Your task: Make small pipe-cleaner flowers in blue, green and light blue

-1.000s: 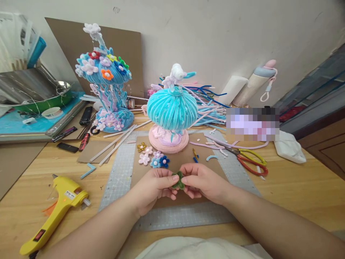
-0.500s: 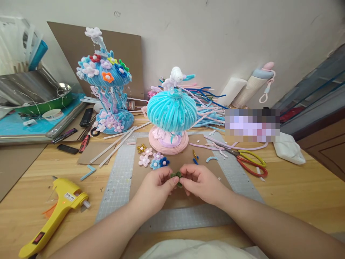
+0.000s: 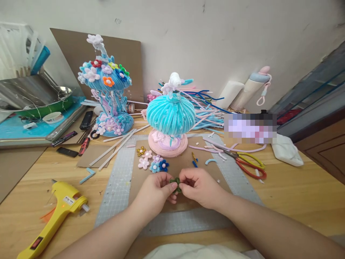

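Observation:
Between my hands is a small dark green pipe-cleaner flower (image 3: 175, 181), pinched from both sides above the brown cardboard (image 3: 185, 203). My left hand (image 3: 159, 189) grips its left petals between thumb and fingers. From the right, my right hand (image 3: 198, 185) pinches the other side with thumb and forefinger. Just beyond my left hand lie several finished flowers, among them a dark blue flower (image 3: 163, 165), a light blue flower (image 3: 154, 167) and a gold flower (image 3: 141, 151). Behind them stands a turquoise pipe-cleaner lamp (image 3: 171, 114) on a round pink base (image 3: 168, 148).
A yellow glue gun (image 3: 60, 205) lies at the left. Scissors (image 3: 250, 165) with red and yellow handles rest at the right. A blue flowered lamp (image 3: 106, 81) stands at the back left, and loose pipe cleaners (image 3: 210, 120) lie behind. A grey cutting mat (image 3: 113, 194) is under the cardboard.
Both hands still hold the green flower, which has turned a little so more of its petals show. The whole view has shifted slightly downward in the picture.

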The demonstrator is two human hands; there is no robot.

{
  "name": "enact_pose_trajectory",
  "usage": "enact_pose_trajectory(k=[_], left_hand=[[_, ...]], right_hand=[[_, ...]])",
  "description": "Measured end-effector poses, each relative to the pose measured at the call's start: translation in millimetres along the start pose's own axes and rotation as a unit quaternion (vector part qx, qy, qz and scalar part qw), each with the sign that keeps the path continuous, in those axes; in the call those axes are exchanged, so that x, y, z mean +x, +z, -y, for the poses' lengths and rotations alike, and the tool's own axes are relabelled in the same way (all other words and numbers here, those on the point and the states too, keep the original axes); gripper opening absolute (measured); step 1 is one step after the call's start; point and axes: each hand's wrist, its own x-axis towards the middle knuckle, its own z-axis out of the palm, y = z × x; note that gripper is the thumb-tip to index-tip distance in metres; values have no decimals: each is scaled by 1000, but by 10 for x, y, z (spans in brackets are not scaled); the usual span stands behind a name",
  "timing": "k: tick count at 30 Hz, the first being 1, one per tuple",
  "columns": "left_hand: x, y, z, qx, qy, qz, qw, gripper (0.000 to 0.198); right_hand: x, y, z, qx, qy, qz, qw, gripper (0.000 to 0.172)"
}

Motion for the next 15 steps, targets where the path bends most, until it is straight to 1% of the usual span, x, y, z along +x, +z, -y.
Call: enact_pose_trajectory(k=[3,7,9,11,13,15], left_hand=[[-6,16,22,-13,1,-13,1000,24],[-7,41,73,-3,5,-55,998,23],[-4,51,86,6,7,-63,998,21],[-5,58,83,18,24,-55,998,19],[-10,61,69,34,67,-47,996,16],[-20,58,52,50,116,-49,991,12]], right_hand=[[-4,24,23,-34,2,-26,999,12],[-14,67,38,-97,-7,-62,993,15],[-17,84,35,-114,-16,-76,991,16],[-16,97,30,-105,-13,-86,991,16],[-12,107,27,-64,7,-98,993,16],[-7,111,31,0,31,-99,995,15]])
